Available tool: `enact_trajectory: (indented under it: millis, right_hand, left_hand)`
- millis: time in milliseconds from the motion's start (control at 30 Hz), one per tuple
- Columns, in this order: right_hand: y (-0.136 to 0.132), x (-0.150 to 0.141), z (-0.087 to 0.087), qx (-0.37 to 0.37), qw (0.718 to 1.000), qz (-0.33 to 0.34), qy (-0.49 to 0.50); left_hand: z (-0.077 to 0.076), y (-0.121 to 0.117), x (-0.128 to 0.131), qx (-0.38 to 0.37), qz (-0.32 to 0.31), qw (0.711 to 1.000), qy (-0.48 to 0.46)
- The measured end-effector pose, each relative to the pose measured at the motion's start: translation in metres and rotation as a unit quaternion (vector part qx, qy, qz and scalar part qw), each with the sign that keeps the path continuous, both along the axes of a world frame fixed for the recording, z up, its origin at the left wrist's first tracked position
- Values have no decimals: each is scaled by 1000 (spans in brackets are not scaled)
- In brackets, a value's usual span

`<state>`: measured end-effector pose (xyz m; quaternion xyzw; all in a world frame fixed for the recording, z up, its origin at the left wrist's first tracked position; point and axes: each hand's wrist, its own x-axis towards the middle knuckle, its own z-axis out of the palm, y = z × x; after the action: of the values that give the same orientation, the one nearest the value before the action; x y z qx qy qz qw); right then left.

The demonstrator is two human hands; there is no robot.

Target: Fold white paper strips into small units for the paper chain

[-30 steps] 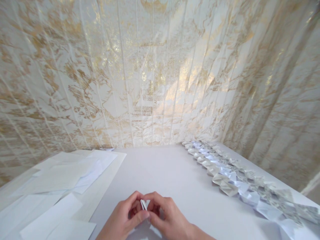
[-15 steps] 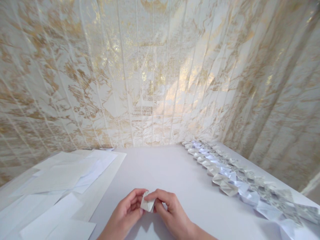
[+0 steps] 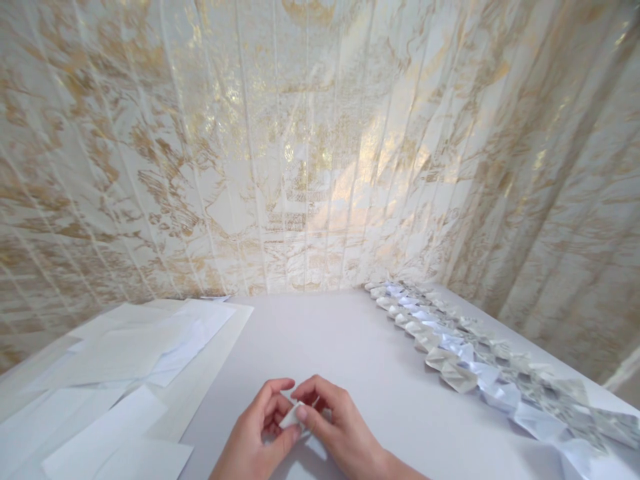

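A small folded piece of white paper (image 3: 291, 417) is held between both hands near the front of the table. My left hand (image 3: 260, 427) grips its left and lower side, the thumb beneath and the index finger curved above without touching it. My right hand (image 3: 337, 417) pinches it from the right, with its thumb pressed on the near face. The fingers behind the paper are partly hidden, and so is part of the fold.
Loose sheets of white paper (image 3: 120, 353) overlap on the left of the white table (image 3: 300, 333). Rows of folded paper pieces (image 3: 457, 377) run along the right side. A gold-and-white patterned curtain (image 3: 280, 167) hangs behind the table.
The folded paper has been turned and tilted between the fingers. My right thumb has come onto its near face, and my right index finger has lifted off it.
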<state>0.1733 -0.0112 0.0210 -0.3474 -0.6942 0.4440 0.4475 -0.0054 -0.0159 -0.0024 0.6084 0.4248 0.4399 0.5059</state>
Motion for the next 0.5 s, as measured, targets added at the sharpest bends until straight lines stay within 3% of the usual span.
enact_trajectory:
  millis: [267, 500]
  right_hand:
    - [-2, -2, 9, 4, 998, -29, 50]
    - [-3, -4, 8, -13, 996, -26, 82]
  left_hand:
    - [29, -15, 8, 69, -28, 982, 174]
    - [33, -18, 7, 117, -14, 960, 253]
